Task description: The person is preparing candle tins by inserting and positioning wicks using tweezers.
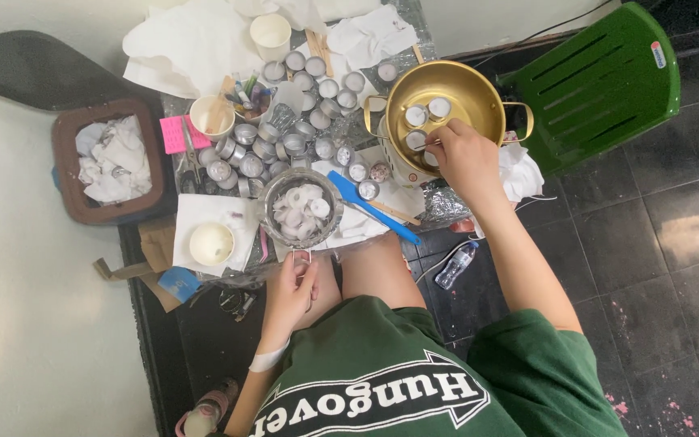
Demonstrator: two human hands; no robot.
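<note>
My right hand (464,158) reaches over the rim of a gold pot (479,85) and pinches thin metal tweezers, their tips by small round candle tins (426,113) standing inside the pot. My left hand (291,291) grips the handle of a metal sieve-like bowl (270,212) filled with several white wax discs (301,209). Between the two hands lies a blue spatula (370,206) on white paper.
Several small silver tins (301,121) crowd the foil-covered floor beyond the bowl, with paper cups (269,34), white tissues and pink notes. A brown bin (66,162) of tissues sits left, a green chair (600,81) right, a plastic bottle (455,265) near my knee.
</note>
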